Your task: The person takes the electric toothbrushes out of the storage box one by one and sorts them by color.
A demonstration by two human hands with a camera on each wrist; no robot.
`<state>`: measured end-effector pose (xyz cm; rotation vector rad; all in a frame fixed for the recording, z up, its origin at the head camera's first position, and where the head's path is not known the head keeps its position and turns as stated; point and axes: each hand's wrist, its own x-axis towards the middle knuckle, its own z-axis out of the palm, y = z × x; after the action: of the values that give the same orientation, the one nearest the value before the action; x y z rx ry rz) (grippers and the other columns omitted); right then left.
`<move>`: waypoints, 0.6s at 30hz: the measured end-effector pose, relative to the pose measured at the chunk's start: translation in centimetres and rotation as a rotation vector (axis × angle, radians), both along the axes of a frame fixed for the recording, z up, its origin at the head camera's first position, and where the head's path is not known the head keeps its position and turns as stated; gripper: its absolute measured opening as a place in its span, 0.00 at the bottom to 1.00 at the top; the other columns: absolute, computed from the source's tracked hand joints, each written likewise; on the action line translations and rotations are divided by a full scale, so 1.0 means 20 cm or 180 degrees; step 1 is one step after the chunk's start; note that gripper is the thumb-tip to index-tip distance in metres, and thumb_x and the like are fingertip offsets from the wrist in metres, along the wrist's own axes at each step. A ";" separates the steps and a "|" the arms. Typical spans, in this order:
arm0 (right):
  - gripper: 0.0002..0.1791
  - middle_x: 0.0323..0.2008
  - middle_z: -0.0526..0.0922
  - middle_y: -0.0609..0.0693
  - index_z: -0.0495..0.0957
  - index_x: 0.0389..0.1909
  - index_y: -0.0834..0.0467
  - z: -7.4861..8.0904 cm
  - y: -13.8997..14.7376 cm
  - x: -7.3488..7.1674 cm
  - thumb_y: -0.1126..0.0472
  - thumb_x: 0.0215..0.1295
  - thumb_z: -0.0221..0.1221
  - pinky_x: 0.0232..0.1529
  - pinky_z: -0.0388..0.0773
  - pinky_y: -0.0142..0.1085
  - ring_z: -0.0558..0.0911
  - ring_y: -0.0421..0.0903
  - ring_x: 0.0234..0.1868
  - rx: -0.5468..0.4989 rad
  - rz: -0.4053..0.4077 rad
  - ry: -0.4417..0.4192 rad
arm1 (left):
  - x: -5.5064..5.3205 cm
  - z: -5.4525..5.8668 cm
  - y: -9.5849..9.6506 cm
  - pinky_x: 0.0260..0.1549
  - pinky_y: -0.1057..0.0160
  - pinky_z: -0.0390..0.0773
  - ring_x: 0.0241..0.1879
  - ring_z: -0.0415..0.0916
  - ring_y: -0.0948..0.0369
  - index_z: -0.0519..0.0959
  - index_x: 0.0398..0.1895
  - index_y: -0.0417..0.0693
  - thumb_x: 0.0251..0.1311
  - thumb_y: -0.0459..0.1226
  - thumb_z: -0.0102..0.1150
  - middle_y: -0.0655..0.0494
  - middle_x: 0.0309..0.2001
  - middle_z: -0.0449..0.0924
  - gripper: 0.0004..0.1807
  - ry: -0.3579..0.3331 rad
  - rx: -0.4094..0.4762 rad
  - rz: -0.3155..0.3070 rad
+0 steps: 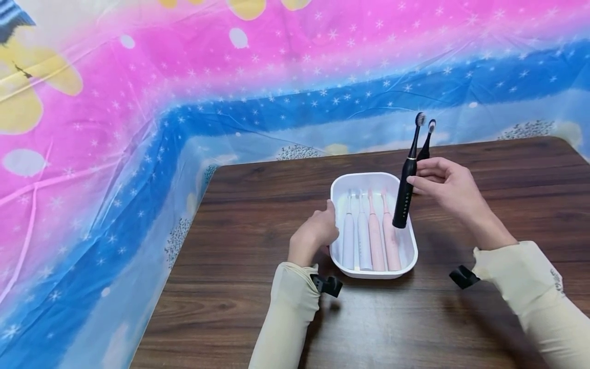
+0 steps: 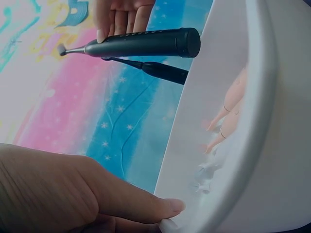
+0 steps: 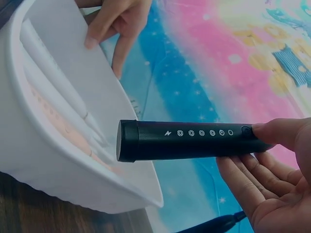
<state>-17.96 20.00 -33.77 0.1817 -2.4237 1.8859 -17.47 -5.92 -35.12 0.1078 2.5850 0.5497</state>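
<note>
A white plastic tray (image 1: 341,180) sits on the table, holding two pale lavender-white electric toothbrushes (image 1: 349,241) and two pink ones (image 1: 377,246) side by side. At its left side my left hand (image 1: 315,230) grips the rim, thumb on the edge in the left wrist view. My right hand (image 1: 449,187) pinches a black electric toothbrush (image 3: 194,141) between thumb and fingertips. Its bristle head points up, and its base overlaps the tray's right side in the head view. Behind it shows a second black toothbrush (image 1: 425,148), partly hidden by the right hand.
The dark wood-grain table (image 1: 239,230) extends around the tray on all sides. A pink and blue patterned cloth (image 1: 276,77) hangs behind the table and down its left side. A black wrist strap mount (image 1: 463,277) juts from the right sleeve.
</note>
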 end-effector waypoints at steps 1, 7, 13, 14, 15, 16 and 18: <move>0.20 0.36 0.82 0.35 0.73 0.52 0.62 0.00 0.01 0.00 0.57 0.63 0.63 0.38 0.82 0.30 0.84 0.33 0.36 -0.0026 -0.0018 0.0021 | 0.00 0.00 0.00 0.18 0.64 0.72 0.22 0.77 0.55 0.36 0.77 0.47 0.69 0.33 0.43 0.45 0.33 0.75 0.39 -0.0003 -0.0004 0.0001; 0.17 0.37 0.83 0.34 0.74 0.50 0.61 0.01 0.07 0.00 0.60 0.62 0.63 0.37 0.81 0.28 0.84 0.32 0.36 -0.0102 -0.0151 0.0136 | 0.00 0.00 0.00 0.18 0.64 0.73 0.20 0.75 0.56 0.36 0.77 0.48 0.69 0.33 0.43 0.46 0.32 0.74 0.39 -0.0038 0.0014 0.0035; 0.15 0.36 0.83 0.33 0.75 0.49 0.57 -0.02 0.14 -0.01 0.61 0.61 0.63 0.36 0.80 0.24 0.83 0.30 0.36 -0.0166 -0.0287 0.0187 | 0.00 0.00 0.00 0.18 0.63 0.73 0.20 0.75 0.56 0.36 0.77 0.48 0.69 0.33 0.43 0.46 0.33 0.74 0.39 -0.0048 0.0024 0.0039; 0.15 0.36 0.82 0.32 0.75 0.49 0.56 -0.02 0.15 -0.01 0.61 0.61 0.63 0.36 0.80 0.23 0.83 0.29 0.36 -0.0102 -0.0336 0.0201 | 0.00 0.00 0.00 0.18 0.63 0.73 0.19 0.75 0.56 0.36 0.77 0.48 0.69 0.33 0.43 0.46 0.32 0.74 0.39 -0.0049 0.0029 0.0039; 0.15 0.36 0.82 0.30 0.75 0.49 0.55 -0.03 0.17 -0.01 0.60 0.62 0.63 0.36 0.79 0.22 0.82 0.28 0.36 -0.0021 -0.0387 0.0212 | 0.00 0.00 0.00 0.18 0.63 0.73 0.20 0.75 0.56 0.36 0.77 0.48 0.69 0.33 0.43 0.46 0.32 0.74 0.39 -0.0050 0.0037 0.0039; 0.16 0.36 0.81 0.29 0.75 0.50 0.54 -0.04 0.18 -0.01 0.59 0.62 0.63 0.36 0.79 0.21 0.82 0.27 0.36 0.0061 -0.0436 0.0216 | 0.00 0.00 0.00 0.18 0.63 0.73 0.20 0.75 0.56 0.36 0.77 0.48 0.69 0.33 0.43 0.46 0.32 0.74 0.39 -0.0050 0.0040 0.0038; 0.16 0.36 0.80 0.28 0.75 0.50 0.52 -0.05 0.20 -0.02 0.57 0.62 0.63 0.35 0.77 0.20 0.81 0.25 0.36 0.0187 -0.0530 0.0214 | 0.00 0.00 0.00 0.18 0.63 0.73 0.20 0.75 0.55 0.36 0.77 0.48 0.69 0.33 0.43 0.46 0.32 0.74 0.39 -0.0049 0.0049 0.0040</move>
<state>-18.30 24.06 -34.69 0.0434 -2.3704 1.7130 -17.50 -5.94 -35.20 0.0920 2.5685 0.5728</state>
